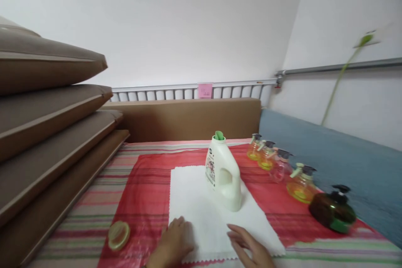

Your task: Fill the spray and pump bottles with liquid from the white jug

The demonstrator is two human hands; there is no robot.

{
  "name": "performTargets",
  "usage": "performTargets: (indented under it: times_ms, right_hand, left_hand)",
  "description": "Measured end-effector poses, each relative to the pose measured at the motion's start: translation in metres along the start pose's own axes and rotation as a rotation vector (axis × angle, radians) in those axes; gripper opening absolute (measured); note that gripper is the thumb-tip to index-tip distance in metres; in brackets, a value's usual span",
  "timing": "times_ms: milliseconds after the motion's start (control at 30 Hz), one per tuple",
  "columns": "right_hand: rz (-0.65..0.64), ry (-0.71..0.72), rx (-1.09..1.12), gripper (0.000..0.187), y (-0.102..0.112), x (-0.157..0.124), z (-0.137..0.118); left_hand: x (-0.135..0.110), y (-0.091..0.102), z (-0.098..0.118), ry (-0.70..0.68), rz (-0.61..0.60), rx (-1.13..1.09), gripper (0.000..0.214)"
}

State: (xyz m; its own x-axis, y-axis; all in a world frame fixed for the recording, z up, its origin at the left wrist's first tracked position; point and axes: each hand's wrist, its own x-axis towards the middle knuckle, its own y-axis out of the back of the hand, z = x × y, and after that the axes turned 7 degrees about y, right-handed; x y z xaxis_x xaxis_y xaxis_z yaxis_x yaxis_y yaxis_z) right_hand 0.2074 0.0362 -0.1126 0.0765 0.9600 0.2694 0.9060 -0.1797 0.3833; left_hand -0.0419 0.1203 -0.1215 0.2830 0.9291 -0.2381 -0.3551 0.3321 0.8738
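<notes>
On a white cloth (194,217) with a zigzag edge stands a pale green jug-shaped detergent bottle (222,176). It is upright and uncapped, with a green spout showing in its neck and its handle turned to the right. My left hand (174,240), slightly blurred, lies at the cloth's left edge with its fingers stretched forward and nothing visible in it. Over the cloth's front right part is my right hand (248,246), its fingers apart and holding nothing. Both hands are apart from the bottle. A round, pale yellow-green cap (118,235) lies to the left of my left hand.
Along the right are several clear pump bottles with yellow or pink contents, like the yellow one (301,187), and a dark brown pump bottle (333,209). Brown cushions (56,123) are stacked at the left. Red plastic (147,192) covers striped cloth. A radiator (176,93) is behind.
</notes>
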Motion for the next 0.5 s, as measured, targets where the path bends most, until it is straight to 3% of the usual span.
performTargets:
  times_ms: [100, 233, 367, 500]
  right_hand:
    - [-0.005, 0.098, 0.024, 0.035, -0.028, 0.045, -0.029]
    - [0.028, 0.175, 0.047, 0.053, -0.045, 0.092, -0.060]
    - [0.093, 0.188, 0.028, 0.071, -0.060, 0.122, -0.073]
    - [0.182, 0.148, -0.071, 0.083, -0.075, 0.140, -0.080]
  left_hand:
    - [0.016, 0.043, 0.007, -0.108, 0.059, -0.269, 0.055]
    - [0.039, 0.089, 0.019, -0.265, 0.377, -0.516, 0.070]
    - [0.051, 0.108, 0.017, -0.191, 0.618, -0.527, 0.076]
    - [0.052, 0.115, 0.008, -0.136, 0.685, -0.532, 0.070]
